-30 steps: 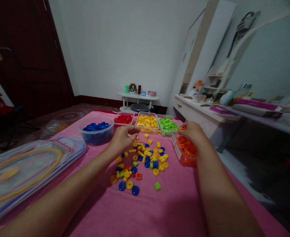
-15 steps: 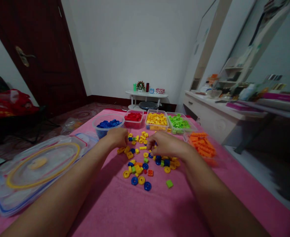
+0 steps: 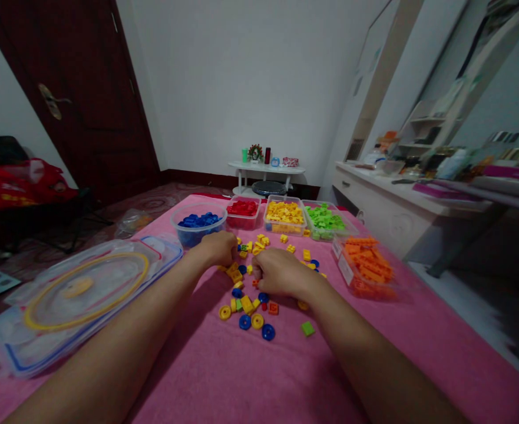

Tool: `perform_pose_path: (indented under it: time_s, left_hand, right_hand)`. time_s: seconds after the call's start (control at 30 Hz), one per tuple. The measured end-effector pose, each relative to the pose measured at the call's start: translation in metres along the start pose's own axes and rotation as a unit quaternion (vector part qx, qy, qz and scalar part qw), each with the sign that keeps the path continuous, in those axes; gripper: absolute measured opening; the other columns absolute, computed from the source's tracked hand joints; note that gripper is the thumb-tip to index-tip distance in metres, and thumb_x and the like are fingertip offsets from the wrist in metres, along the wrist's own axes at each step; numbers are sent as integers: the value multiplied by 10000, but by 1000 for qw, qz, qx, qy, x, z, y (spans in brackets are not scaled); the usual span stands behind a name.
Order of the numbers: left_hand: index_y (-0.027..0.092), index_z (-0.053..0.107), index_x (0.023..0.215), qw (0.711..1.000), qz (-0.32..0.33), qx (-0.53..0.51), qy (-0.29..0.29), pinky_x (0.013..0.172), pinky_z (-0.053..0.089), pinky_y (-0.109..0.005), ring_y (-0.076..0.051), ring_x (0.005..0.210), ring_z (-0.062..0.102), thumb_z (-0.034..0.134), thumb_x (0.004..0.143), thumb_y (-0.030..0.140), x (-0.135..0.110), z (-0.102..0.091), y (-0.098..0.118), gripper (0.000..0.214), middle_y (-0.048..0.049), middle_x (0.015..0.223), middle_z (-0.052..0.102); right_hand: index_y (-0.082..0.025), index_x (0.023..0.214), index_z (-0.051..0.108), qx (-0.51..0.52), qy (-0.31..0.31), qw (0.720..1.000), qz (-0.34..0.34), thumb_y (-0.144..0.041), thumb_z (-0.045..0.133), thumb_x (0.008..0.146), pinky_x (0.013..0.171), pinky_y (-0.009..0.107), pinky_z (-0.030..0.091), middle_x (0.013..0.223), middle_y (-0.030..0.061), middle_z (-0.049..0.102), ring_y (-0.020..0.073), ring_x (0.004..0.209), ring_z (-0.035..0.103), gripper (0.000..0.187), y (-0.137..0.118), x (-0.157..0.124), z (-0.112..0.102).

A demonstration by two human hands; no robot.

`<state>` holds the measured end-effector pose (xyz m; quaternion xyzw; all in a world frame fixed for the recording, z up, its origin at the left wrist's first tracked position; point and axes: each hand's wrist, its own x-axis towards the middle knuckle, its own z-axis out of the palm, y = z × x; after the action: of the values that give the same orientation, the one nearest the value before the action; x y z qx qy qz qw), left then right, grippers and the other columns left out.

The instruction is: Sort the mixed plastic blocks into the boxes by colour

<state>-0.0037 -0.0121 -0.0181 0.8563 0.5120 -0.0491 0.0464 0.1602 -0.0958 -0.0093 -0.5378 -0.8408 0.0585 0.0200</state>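
Reaching with curled left hand [image 3: 222,247] and curled right hand [image 3: 282,272] among loose toy bricks [image 3: 247,304] scattered between and around both; cannot make out anything gripped; right of right hand, clear tub [image 3: 346,270] of orange bricks

Loose blocks [image 3: 247,304] lay across the middle of the table [image 3: 224,377], with lids [image 3: 104,288] to their left and a filled box [image 3: 346,271] to their right. Along the far side, a filled tub [image 3: 194,238] stood left of three filled boxes [image 3: 286,228] in a row; farther back, another table [image 3: 263,168] stood before the wall [image 3: 259,82].
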Motion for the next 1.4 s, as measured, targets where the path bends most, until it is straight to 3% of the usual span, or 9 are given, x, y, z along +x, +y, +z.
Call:
perform_pose_path:
  time_s: [0.13,0.3,0.43,0.53,0.67,0.77,0.97,1.2,1.4]
  left_hand:
    - [229,740,831,1000,8,1,-2,614,454,-217,-197,792,652,620,583,159,1,0,0,284,-56,877,720]
    - [210,741,827,1000,7,-11,-10,574,433,-210,-189,770,651,638,584,163,3,-2,-2,268,-47,855,721]
    - [147,715,809,985,54,-162,2,536,413,-195,-146,660,621,656,608,144,5,-3,-5,210,-35,731,700]
    - [109,681,797,926,89,-367,-23,518,416,-198,-112,562,577,670,652,190,8,-5,-3,166,-20,645,662]
    - [98,657,789,806,94,-584,-2,592,467,-217,-88,569,584,743,628,236,8,-9,5,229,-19,662,658]
    - [95,649,801,745,85,-660,37,637,486,-222,-82,600,601,788,596,233,5,-13,11,283,-19,689,662]
    - [102,674,829,722,81,-680,98,646,506,-247,-111,638,625,825,555,297,6,-13,17,368,-44,732,689]
    - [110,712,944,775,96,-599,177,657,513,-262,-139,673,644,716,675,253,8,-8,32,305,-72,807,721]
    - [136,619,1168,819,145,-524,185,634,508,-250,-135,721,644,635,735,221,5,-7,42,442,-95,1023,694]
  right_hand:
    - [-198,777,664,59,-90,994,-10,-99,609,602,496,191,350,744,10,688,130,637,618,209,9,-12,-16]
    - [-107,810,633,101,-279,948,113,-95,616,624,446,209,420,636,59,671,133,461,589,188,-11,-18,-10]
    - [-114,658,601,82,-229,967,75,-38,599,561,415,209,411,567,54,653,138,425,573,124,-10,-13,-4]
    - [-143,712,592,224,-128,964,69,-68,585,607,423,189,421,533,10,636,126,441,585,130,7,-5,-5]
    - [-169,738,533,472,79,872,102,-158,601,707,427,169,446,510,-33,601,102,455,591,75,25,10,-2]
    - [-164,764,527,607,129,775,117,-183,617,745,438,160,467,514,-38,597,84,446,582,94,26,18,5]
    - [-140,879,576,760,134,632,70,-235,663,776,492,139,504,711,-4,642,56,526,609,165,20,21,10]
    - [-147,994,578,700,197,680,89,-218,597,812,416,135,446,598,-33,610,57,446,562,195,21,19,4]
    - [-145,1026,627,442,288,840,131,-223,585,771,409,191,452,546,-27,597,106,429,570,269,49,10,-20]
